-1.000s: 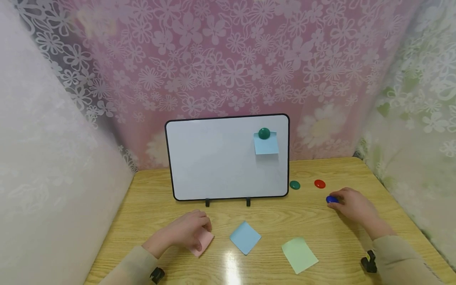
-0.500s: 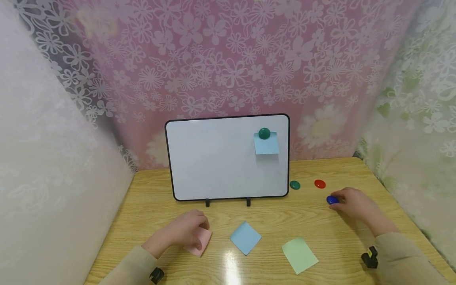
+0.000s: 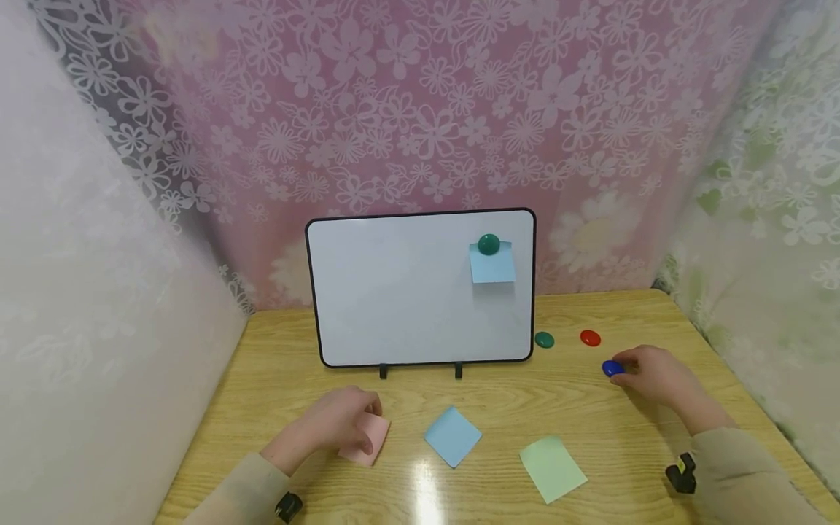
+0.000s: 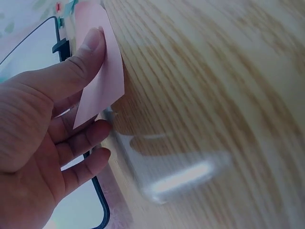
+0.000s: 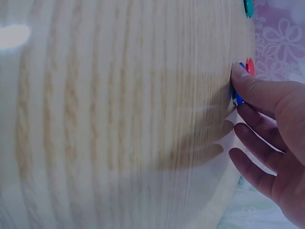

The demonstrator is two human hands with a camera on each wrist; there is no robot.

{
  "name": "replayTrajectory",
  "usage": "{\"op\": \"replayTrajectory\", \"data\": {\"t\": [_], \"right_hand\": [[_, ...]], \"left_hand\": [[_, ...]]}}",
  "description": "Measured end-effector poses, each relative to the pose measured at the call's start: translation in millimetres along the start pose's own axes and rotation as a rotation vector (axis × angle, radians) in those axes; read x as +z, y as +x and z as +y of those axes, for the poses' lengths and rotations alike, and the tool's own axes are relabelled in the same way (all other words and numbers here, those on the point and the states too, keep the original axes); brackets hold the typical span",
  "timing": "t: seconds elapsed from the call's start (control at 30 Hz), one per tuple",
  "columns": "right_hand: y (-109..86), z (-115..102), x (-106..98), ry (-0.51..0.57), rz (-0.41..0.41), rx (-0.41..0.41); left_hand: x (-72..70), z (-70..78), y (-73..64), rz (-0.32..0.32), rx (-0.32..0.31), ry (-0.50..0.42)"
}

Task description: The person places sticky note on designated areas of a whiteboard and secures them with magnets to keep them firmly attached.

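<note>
My left hand [image 3: 336, 421] pinches a pink sticky note [image 3: 375, 432] at the front left of the table. In the left wrist view the thumb lies across the note [image 4: 112, 71], which bends a little and stands off the wood. At the right, my right hand [image 3: 658, 377] holds a round blue magnet [image 3: 612, 368] by its edge between thumb and forefinger. The other right fingers are spread in the right wrist view. Whether the magnet [image 5: 239, 98] touches the table, I cannot tell.
A whiteboard [image 3: 407, 292] stands at the back on black feet. A green magnet [image 3: 488, 244] holds a light blue note [image 3: 492, 268] on it. Another green magnet [image 3: 544, 340] and a red magnet [image 3: 590, 337] lie right of it. Blue [image 3: 453, 436] and green notes [image 3: 553, 468] lie in front.
The pink note has shifted slightly left and tilted in my left hand. My right hand with the blue magnet has barely moved. The view has shifted a touch.
</note>
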State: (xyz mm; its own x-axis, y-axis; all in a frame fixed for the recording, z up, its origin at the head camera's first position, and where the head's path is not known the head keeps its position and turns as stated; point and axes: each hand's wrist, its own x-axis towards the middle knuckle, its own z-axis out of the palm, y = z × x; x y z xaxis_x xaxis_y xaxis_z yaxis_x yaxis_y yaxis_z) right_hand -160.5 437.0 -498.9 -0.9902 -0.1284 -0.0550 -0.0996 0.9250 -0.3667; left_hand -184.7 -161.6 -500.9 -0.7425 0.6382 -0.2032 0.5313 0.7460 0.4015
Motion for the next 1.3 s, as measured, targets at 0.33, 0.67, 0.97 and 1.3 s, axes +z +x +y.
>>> {"op": "replayTrajectory", "data": {"t": [0.33, 0.67, 0.97, 1.3], "right_hand": [[2.9, 0.7, -2.3, -0.011, -0.022, 0.023], [3.6, -1.7, -1.9, -0.015, -0.025, 0.034], [2.8, -3.4, -3.7, -0.003, -0.039, 0.045], [-0.3, -1.5, -0.9, -0.011, -0.014, 0.045]], "left_hand": [[-1.2, -1.8, -2.2, 0.026, -0.033, 0.024], [-4.7, -0.5, -2.3, 0.022, -0.069, 0.032], [-8.2, 5.2, -3.9, 0.022, -0.122, 0.052], [-7.4, -0.3, -4.6, 0.052, -0.127, 0.073]]}}
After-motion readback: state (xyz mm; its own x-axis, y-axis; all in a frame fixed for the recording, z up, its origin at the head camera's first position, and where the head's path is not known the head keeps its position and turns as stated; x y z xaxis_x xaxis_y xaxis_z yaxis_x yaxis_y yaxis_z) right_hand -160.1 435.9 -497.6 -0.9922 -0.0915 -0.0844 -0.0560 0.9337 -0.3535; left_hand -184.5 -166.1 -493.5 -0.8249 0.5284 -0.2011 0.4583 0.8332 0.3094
